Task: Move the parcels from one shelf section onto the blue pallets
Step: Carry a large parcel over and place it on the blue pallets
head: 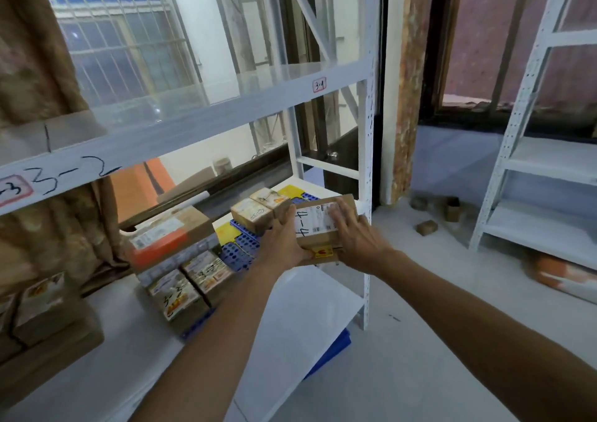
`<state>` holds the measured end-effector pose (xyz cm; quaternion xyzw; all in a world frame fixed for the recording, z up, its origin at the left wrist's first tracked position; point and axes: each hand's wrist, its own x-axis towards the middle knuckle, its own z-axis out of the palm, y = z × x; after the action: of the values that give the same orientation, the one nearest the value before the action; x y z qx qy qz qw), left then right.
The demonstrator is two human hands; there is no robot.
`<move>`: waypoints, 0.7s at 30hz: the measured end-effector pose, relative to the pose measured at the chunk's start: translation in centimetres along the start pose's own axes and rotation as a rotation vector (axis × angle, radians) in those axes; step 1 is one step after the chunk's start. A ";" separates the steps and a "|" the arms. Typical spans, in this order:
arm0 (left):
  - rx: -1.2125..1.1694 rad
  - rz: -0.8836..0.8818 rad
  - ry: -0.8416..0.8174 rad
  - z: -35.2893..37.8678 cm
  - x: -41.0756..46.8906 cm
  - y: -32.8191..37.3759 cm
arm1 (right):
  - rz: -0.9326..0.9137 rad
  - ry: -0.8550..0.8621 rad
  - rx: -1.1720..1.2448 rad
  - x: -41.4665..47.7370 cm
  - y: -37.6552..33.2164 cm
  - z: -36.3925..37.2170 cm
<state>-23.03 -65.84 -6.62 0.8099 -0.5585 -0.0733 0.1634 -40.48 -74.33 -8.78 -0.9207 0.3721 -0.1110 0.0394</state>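
Above blue perforated pallets (240, 250), both hands' grip, rectangular cardboard parcel (318, 227)

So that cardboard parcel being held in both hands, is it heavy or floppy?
Probably light: the parcel is small and the left hand and right hand hold it with relaxed fingers. Likely stiff, since its cardboard edges look straight. Its flat sides shouldn't roll.

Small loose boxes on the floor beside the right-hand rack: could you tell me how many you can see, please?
3: one box nearest, one by the pillar base, one darker box just right of that. More may be hidden behind the rack.
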 end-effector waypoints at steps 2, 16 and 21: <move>0.000 -0.011 0.032 0.9 1.6 1.1 | -0.035 0.007 0.016 1.3 2.2 0.0; -0.043 -0.249 0.220 -0.3 10.0 6.6 | -0.377 0.069 0.031 14.1 11.4 -4.5; -0.109 -0.329 0.205 -1.5 9.9 4.6 | -0.501 0.082 0.031 17.8 9.5 -3.6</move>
<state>-23.02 -76.26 -2.95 0.8835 -0.3942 -0.0463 0.2489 -35.34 -93.46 -3.69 -0.9782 0.1320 -0.1601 0.0097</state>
